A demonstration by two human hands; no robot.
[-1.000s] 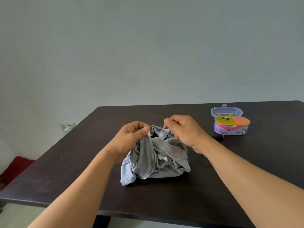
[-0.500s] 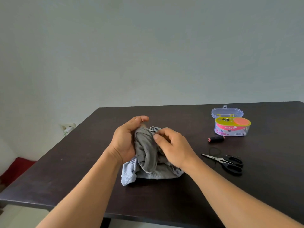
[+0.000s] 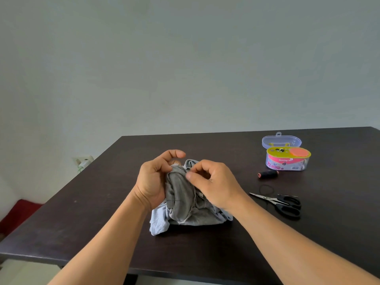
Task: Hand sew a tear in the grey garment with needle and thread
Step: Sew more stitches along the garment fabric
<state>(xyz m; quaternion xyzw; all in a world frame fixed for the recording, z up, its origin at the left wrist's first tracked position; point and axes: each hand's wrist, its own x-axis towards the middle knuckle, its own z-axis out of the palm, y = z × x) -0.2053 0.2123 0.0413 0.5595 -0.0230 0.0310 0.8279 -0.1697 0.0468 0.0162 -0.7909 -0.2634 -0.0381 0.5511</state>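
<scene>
Both hands (image 3: 185, 182) bunch garment (image 3: 183, 202) — fold upright.

A plain room in a home, by the look of it. Bare pale wall (image 3: 185, 68), dark wooden table (image 3: 102, 223), and a wall socket (image 3: 83, 162) with a plug low beside it.

The crumpled grey fabric garment (image 3: 186, 202) lies on the dark wooden desk (image 3: 102, 212), between the left hand (image 3: 153, 179) and right hand (image 3: 216, 185). Right of the garment lie the black-handled metal scissors (image 3: 279, 201). Behind them lies the dark thread spool (image 3: 268, 174), and farther back the clear plastic sewing kit box (image 3: 287, 160).
</scene>
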